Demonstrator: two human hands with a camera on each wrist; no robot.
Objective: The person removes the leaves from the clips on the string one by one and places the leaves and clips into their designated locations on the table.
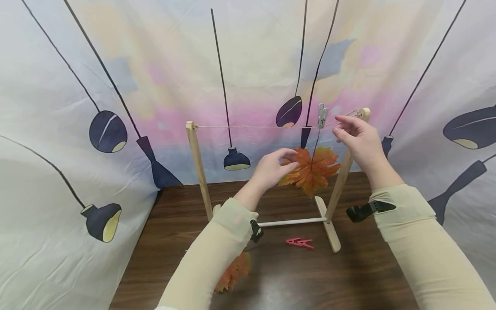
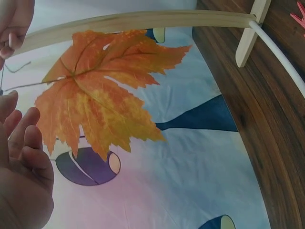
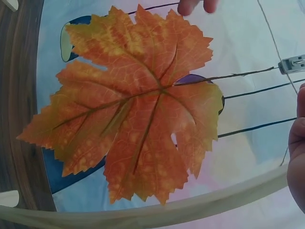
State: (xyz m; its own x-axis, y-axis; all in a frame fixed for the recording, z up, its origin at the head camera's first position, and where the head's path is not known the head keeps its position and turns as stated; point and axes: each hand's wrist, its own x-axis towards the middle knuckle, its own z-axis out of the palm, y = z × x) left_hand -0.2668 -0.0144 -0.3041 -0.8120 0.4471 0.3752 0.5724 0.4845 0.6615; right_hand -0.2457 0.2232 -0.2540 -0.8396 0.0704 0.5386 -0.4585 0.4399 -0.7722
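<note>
1. I saw the leaf (image 1: 313,172) hanging from a clip (image 1: 321,122) on the string (image 1: 255,127).
2. Left hand (image 1: 272,168) — fingers loosely parted — was near it.
3. Right hand (image 1: 360,140), beside the clip, looked relaxed, though partly cropped up close.

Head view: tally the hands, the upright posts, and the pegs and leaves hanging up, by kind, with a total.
Hands: 2 (left hand, right hand)
Posts: 2 (left post, right post)
Peg on the line: 1
Hanging leaf: 1
Total: 6
</note>
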